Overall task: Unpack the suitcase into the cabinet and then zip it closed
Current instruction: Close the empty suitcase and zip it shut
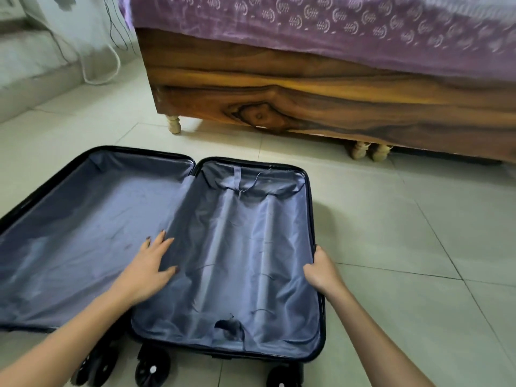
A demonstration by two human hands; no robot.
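Note:
A black hard-shell suitcase [240,224] lies open flat on the tiled floor, both halves lined with blue-grey fabric and holding nothing visible. My left hand [149,268] rests flat, fingers spread, on the lining near the hinge between the two halves. My right hand [321,270] grips the right rim of the right half, thumb inside and fingers curled over the edge. The suitcase wheels [152,368] point toward me at the bottom. The cabinet is out of view.
A wooden bed frame [321,99] on short turned legs, covered by a purple patterned sheet [335,26], stands just beyond the suitcase. A white cord [111,71] hangs at the far left by a low ledge. Pale floor tiles [418,247] spread to the right.

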